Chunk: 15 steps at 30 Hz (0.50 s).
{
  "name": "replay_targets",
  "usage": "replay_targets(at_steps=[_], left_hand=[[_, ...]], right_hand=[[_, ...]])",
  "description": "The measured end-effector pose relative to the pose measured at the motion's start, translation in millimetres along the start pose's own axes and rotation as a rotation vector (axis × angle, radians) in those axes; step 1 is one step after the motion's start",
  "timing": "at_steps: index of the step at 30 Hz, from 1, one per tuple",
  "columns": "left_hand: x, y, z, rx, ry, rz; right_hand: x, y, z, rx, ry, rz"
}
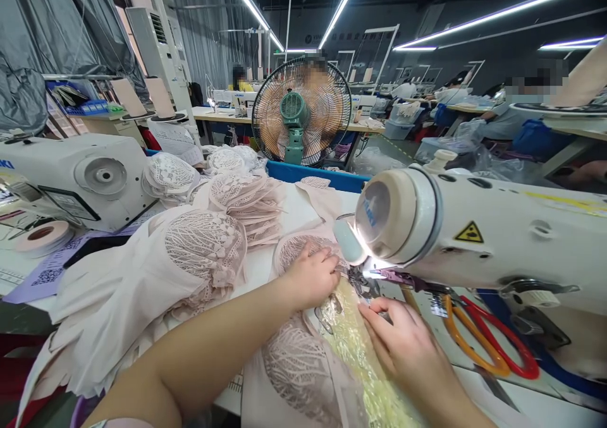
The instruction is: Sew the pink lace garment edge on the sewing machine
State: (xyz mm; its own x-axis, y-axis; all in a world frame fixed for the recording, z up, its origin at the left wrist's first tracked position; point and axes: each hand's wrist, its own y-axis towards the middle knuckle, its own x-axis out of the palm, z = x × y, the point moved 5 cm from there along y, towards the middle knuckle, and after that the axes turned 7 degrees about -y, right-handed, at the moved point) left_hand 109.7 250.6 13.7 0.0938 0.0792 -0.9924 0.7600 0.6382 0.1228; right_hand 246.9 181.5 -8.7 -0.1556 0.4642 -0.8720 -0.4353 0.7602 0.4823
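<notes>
We press our left hand (pixel 310 276) palm down, fingers together and curled, on a pale pink lace piece (pixel 303 352) that lies flat on the table (pixel 531 409) under the head of the sewing machine (pixel 474 232). The lace runs from beneath that hand back toward us, between our two forearms, and its far end sits just beside the needle (pixel 363 282), lit by the machine's lamp. Our right hand (pixel 403 342) rests flat on the right of the piece, its fingers stretched forward and close together, the fingertips nearly at the presser foot (pixel 367 292); a shiny yellowish strip (pixel 360 352) lies on the lace between the two hands and touches the right one. Whether the right fingertips nip the fabric edge, we cannot tell. Scissors (pixel 488 339) with orange and red handles lie on the table just right of the right hand, under the machine arm. To the left, a heap of matching lace pieces (pixel 208 226) covers the tabletop, with a roll of tape (pixel 42 235) and a second machine (pixel 80 178) beyond it. A standing fan (pixel 301 112) faces us from across the table. Behind it, rows of worktables stretch back under long ceiling strip lights (pixel 497 14), with other people seated at them.
</notes>
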Motion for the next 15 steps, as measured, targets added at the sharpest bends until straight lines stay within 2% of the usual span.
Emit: replay_targets(at_steps=[3,5,6,7,8,10,11,12,13,15], left_hand=[[-11,-1,-2,-0.019,-0.019,0.105],[-24,-3,1,0.022,-0.151,0.160],[-29,-5,3,0.060,-0.277,0.146],[-33,-7,7,0.120,-0.438,0.076],[-34,-10,13,0.201,-0.615,-0.052],[-31,-18,28,0.363,-0.892,-0.401],[-28,-23,33,0.414,-0.952,-0.552],[-25,-25,36,0.422,-0.970,-0.644],[-21,-25,36,0.388,-0.967,-0.663],[-14,-18,31,0.265,-0.982,-0.555]], right_hand=[[-5,0,2,0.018,0.070,0.015],[-13,0,5,0.059,0.128,0.027],[-17,0,7,0.088,0.164,0.027],[-22,-2,8,0.125,0.207,0.024],[-27,-5,10,0.169,0.255,0.021],[-35,-16,12,0.268,0.346,0.023],[-38,-23,12,0.314,0.383,0.024],[-40,-32,11,0.361,0.411,0.021],[-40,-41,9,0.404,0.432,0.018],[-37,-59,1,0.496,0.493,-0.005]])
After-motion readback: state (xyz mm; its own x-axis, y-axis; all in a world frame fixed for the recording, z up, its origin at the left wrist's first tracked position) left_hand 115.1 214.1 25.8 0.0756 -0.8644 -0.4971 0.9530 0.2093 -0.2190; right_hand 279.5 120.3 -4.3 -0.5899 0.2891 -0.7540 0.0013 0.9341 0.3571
